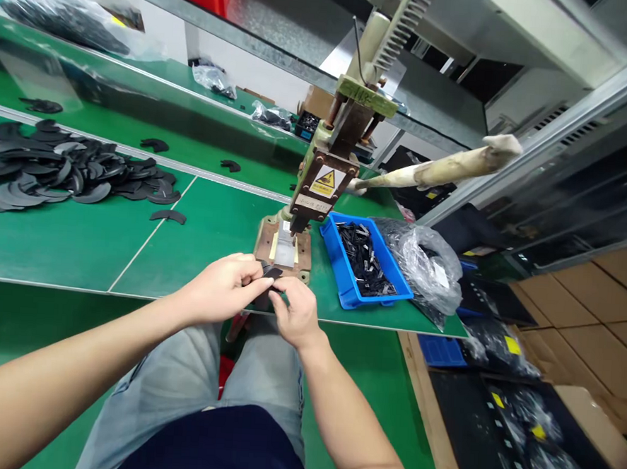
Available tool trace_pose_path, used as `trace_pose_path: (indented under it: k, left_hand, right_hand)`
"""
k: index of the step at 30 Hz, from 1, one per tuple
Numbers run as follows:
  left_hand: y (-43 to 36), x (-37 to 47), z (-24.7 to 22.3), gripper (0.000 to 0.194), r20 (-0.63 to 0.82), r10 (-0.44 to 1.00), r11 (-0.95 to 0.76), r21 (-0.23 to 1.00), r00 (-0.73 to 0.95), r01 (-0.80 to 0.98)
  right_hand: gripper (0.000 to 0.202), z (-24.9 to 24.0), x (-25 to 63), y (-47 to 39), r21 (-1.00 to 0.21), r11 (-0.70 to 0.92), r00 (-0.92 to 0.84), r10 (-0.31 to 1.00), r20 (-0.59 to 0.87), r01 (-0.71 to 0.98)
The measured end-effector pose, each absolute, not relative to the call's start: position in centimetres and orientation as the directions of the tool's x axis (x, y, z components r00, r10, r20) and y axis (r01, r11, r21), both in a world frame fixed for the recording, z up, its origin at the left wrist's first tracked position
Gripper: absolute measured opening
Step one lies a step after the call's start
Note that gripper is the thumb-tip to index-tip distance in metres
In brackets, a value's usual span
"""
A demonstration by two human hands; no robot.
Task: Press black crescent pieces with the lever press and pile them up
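Both hands meet at the table's front edge, just before the base of a hand press. My left hand is closed, thumb and fingers pinching a flat black curved piece. From the other side my right hand is closed at the same piece, its fingertips touching it near the left thumb. Any smaller part between the fingers is hidden. Behind the hands, a pale metal plate lies on the press base, below the ram. A blue tray full of small black parts stands to the right of the press.
A heap of black curved pieces covers the left of the green table, with a single piece nearby. The press's long handle juts out to the right. A clear plastic bag lies beside the tray.
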State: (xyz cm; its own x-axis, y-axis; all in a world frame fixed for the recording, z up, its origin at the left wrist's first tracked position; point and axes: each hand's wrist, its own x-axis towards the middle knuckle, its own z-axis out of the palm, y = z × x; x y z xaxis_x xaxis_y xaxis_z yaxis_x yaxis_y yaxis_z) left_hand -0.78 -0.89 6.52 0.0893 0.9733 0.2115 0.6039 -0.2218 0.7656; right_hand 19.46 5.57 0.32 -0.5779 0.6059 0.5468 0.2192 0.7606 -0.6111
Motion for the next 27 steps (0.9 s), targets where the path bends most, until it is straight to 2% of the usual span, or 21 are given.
trace_pose_path:
  k: [6,10,13,15,18,21,24,27]
  left_hand:
    - [-0.2,-0.8,4.6,0.046,0.058,0.998,-0.066,0.924,0.034,0.376]
    - [-0.2,-0.4,4.1,0.04,0.053,0.998,-0.049,0.984,-0.02,0.172]
    - [-0.2,0.4,3.9,0.045,-0.023,0.993,0.027,0.999,0.117,-0.035]
    - [-0.1,0.9,3.7,0.047,-0.056,0.976,0.075,0.994,0.211,-0.086]
    - [0.2,0.8,3.0,0.044,-0.01,0.979,0.022,0.998,0.202,-0.055]
    - [0.0,0.1,1.4,0.037,0.0,0.982,-0.022,0.993,0.19,0.112]
    - [-0.4,-1.2,-1.1,0.041,-0.042,0.989,-0.009,0.936,0.14,0.351]
    - [-0.6,-2.3,-3.4,0.051,-0.003,0.999,-0.015,0.889,0.038,0.457]
  right_hand:
    - [0.018,0.8,20.2,5.6,-0.528,0.837,-0.563,0.508,0.652,0.144]
    - [0.026,1.5,21.2,5.9,-0.525,0.842,-0.544,0.501,0.673,0.125]
    - [0.027,2.4,22.2,6.3,-0.562,0.822,-0.597,0.498,0.629,0.094]
    - [0.022,3.2,22.7,6.7,-0.653,0.747,-0.642,0.562,0.521,0.125]
    - [0.018,4.2,23.2,7.2,-0.792,0.563,-0.661,0.69,0.294,0.235]
    - [0.017,5.0,23.5,7.5,-0.851,0.425,-0.645,0.751,0.141,0.308]
    - [0.017,5.7,23.8,8.6,-0.839,0.381,-0.609,0.79,0.076,0.389]
    - [0.018,6.7,24.5,11.2,-0.759,0.409,-0.546,0.834,0.085,0.506]
